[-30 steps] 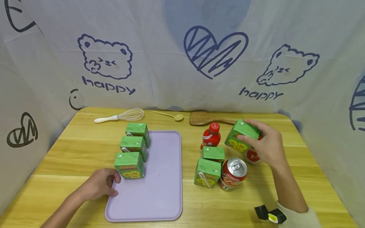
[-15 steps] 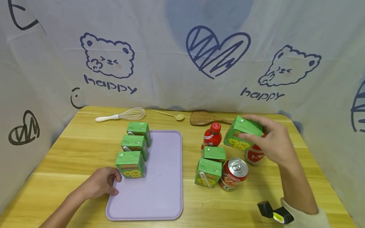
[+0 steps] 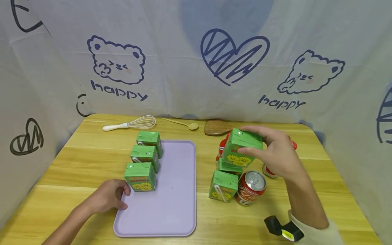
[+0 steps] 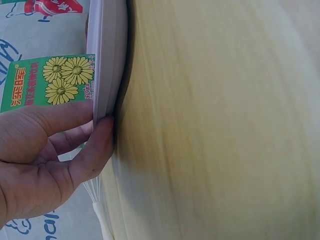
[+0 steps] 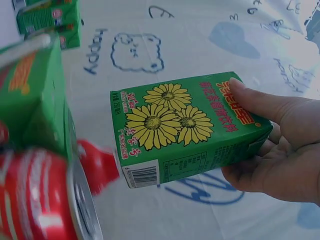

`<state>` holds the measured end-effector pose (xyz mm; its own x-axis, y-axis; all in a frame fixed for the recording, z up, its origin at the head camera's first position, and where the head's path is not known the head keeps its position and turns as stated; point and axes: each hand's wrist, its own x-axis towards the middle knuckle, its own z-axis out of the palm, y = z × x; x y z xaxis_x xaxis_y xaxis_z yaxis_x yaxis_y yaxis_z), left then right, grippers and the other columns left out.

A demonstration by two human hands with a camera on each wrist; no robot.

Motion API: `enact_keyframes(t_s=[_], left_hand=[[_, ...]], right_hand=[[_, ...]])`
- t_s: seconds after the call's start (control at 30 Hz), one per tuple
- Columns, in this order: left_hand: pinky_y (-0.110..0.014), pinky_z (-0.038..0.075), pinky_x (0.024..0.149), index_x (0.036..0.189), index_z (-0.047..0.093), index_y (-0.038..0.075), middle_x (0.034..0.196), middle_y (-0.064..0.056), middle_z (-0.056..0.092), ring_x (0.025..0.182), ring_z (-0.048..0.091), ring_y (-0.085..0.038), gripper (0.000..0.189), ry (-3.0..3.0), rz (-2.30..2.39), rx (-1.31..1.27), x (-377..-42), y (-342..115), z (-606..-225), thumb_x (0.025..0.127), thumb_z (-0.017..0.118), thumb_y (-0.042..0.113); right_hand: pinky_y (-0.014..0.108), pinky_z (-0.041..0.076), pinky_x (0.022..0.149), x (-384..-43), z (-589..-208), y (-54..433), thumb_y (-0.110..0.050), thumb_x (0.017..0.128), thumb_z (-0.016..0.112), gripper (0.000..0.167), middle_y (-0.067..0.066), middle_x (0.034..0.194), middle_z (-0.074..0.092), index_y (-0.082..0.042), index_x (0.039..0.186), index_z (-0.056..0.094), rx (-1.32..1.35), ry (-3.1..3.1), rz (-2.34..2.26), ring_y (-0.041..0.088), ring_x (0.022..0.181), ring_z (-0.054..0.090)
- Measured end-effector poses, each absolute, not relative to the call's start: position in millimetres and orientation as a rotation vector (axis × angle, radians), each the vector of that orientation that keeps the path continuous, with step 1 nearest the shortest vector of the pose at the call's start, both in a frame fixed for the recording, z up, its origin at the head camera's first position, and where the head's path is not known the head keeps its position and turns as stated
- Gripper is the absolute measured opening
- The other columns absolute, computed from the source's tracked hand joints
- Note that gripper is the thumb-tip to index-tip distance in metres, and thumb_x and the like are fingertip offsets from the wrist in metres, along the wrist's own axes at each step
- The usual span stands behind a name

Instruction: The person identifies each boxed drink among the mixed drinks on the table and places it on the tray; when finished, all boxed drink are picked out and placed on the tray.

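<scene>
My right hand (image 3: 280, 154) holds a green drink carton (image 3: 242, 144) with yellow flowers, thumb on its printed face. The carton is raised, tilted, over another carton (image 3: 230, 168) and partly hides a red bottle (image 3: 221, 149). A nearer green carton (image 3: 223, 186) stands beside a red can (image 3: 251, 187). At the lilac tray (image 3: 174, 211), my left hand (image 3: 107, 197) pinches the left rim; the left wrist view shows fingertips (image 4: 106, 127) on that edge. Three green cartons (image 3: 140, 177) stand in a row along the tray's left side.
Along the table's back lie a white whisk (image 3: 131, 124), a yellow spoon (image 3: 191, 126) and a wooden spatula (image 3: 215, 127). Another red container (image 3: 269, 171) stands behind my right hand, mostly hidden. A printed cloth (image 3: 171, 68) hangs behind the table.
My right hand has carried the carton left, from beside the red bottle to in front of it, above the standing cartons. The left hand stays at the tray rim.
</scene>
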<state>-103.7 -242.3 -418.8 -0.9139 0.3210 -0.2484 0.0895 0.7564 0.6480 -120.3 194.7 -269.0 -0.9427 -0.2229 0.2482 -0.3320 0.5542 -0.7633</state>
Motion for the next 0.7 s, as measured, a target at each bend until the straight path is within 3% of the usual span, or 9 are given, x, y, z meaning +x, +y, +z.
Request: enact_keyframes(t_s=[0.33,0.5,0.57,0.7], left_hand=[[-0.023,0.039,0.051,0.083,0.059,0.005,0.065,-0.003,0.050,0.061,0.046,-0.015,0.034,2.621,0.917,0.260,-103.9,-239.8,-418.6,0.059,0.083,0.001],[-0.023,0.040,0.050,0.083,0.059,0.005,0.064,-0.002,0.051,0.059,0.046,-0.013,0.034,2.627,0.914,0.311,-103.3,-241.0,-418.5,0.059,0.083,0.002],[-0.023,0.040,0.050,0.082,0.059,0.006,0.064,-0.002,0.051,0.058,0.046,-0.012,0.034,2.627,0.914,0.320,-102.1,-241.9,-418.3,0.059,0.084,0.002],[-0.023,0.040,0.051,0.082,0.059,0.006,0.064,-0.002,0.051,0.058,0.046,-0.013,0.034,2.629,0.909,0.313,-101.4,-241.9,-416.7,0.059,0.083,0.002]], right_hand=[[0.028,0.052,0.080,-129.2,-273.7,155.1,-0.015,0.076,0.079,0.047,0.003,0.117,0.064,-0.017,0.120,0.064,0.501,-2.686,1.524,0.020,0.093,0.059],[0.030,0.052,0.076,-139.3,-280.2,137.4,-0.016,0.074,0.080,0.049,0.004,0.118,0.064,-0.017,0.120,0.064,0.545,-2.687,1.599,0.020,0.088,0.059],[0.032,0.054,0.068,-143.7,-283.4,130.2,-0.016,0.073,0.081,0.049,0.004,0.119,0.063,-0.016,0.119,0.065,0.555,-2.685,1.645,0.020,0.084,0.059],[0.034,0.054,0.069,-154.4,-289.9,116.1,-0.017,0.070,0.083,0.049,0.005,0.114,0.064,-0.016,0.116,0.066,0.567,-2.705,1.622,0.020,0.086,0.058]])
